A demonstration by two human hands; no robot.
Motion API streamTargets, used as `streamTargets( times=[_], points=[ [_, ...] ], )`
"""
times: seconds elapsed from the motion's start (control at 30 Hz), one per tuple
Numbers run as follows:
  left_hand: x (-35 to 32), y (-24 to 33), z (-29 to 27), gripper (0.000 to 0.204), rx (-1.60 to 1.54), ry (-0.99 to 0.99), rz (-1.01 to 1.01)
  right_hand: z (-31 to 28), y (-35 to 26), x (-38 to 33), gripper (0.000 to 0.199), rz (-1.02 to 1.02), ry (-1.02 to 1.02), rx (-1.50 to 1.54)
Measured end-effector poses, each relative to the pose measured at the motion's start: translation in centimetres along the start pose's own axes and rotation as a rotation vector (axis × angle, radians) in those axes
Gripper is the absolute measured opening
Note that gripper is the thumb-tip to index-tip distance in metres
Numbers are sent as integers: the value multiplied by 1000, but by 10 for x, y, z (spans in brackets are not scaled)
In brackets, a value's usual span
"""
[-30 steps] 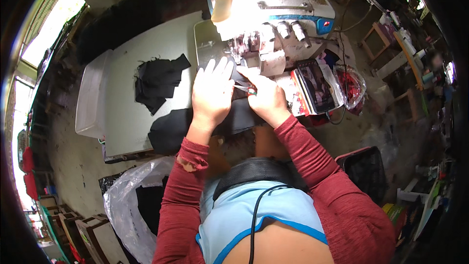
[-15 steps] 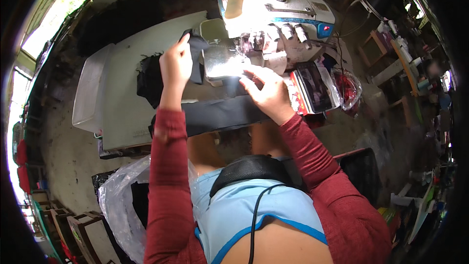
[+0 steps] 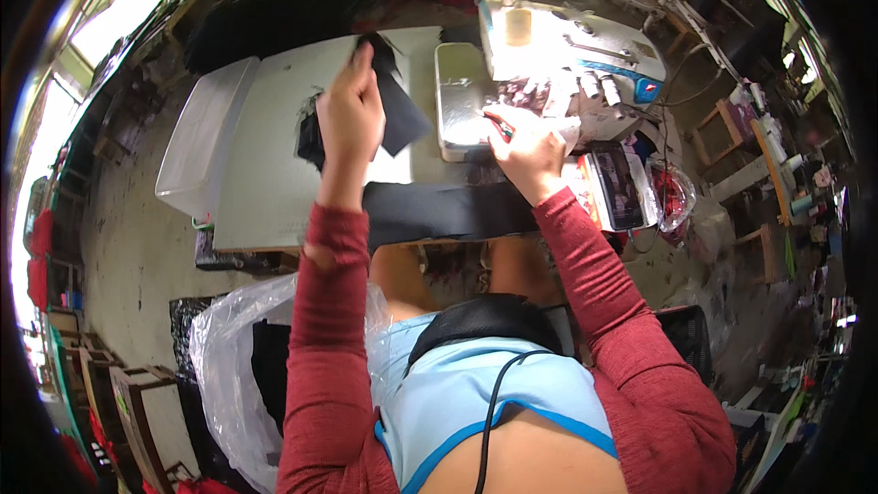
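Observation:
Over the table, my left hand (image 3: 352, 119) is closed on a piece of black cloth (image 3: 401, 114), which hangs to the right of the fingers. My right hand (image 3: 532, 148) is pinched near the sewing machine (image 3: 567, 41), in front of its lit needle area. Something small with red and green shows between those fingers, too small to name. Just left of the right hand lies a shallow rectangular tray (image 3: 448, 62). A wide black cloth strip (image 3: 439, 211) lies along the table's front edge below both hands. More black cloth (image 3: 310, 139) sits beside my left wrist.
A translucent plastic bin (image 3: 203, 142) stands on the left of the pale table (image 3: 265, 165). A phone-like dark screen (image 3: 619, 187) and a clear bag with red contents (image 3: 674, 194) are to the right. A clear plastic bag (image 3: 229, 357) of black cloth sits lower left.
The view has shifted, so the table appears farther right. My left hand has lifted the black cloth, which now hangs out flatter. My right fingers have closed into a pinch.

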State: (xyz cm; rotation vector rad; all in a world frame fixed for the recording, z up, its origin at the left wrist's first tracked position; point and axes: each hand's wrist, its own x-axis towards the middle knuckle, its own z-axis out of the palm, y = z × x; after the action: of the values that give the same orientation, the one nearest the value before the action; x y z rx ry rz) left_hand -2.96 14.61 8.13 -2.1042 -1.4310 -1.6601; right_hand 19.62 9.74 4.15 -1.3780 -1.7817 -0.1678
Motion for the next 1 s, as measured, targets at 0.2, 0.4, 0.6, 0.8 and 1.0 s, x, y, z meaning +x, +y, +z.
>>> streamTargets(
  times=[0.2, 0.4, 0.6, 0.8, 1.0],
  points=[
    [-30, -77, -78, 32, 395, -379, -344, -14, -21, -47, 29, 166, -93, 223],
    [-170, -118, -113, 17, -177, -490, -894, 36, -84, -53, 22, 73, -612, 535],
    [-166, -65, -110, 11, -327, -338, -846, 99, -140, -48, 22, 578, -949, 912],
    [-166, -51, -114, 15, -346, -316, -806, 99, -143, -49, 24, 588, -995, 886],
    [-160, -41, -119, 15, -315, -345, -794, 108, -137, -53, 20, 661, -1014, 1015]
  ],
)
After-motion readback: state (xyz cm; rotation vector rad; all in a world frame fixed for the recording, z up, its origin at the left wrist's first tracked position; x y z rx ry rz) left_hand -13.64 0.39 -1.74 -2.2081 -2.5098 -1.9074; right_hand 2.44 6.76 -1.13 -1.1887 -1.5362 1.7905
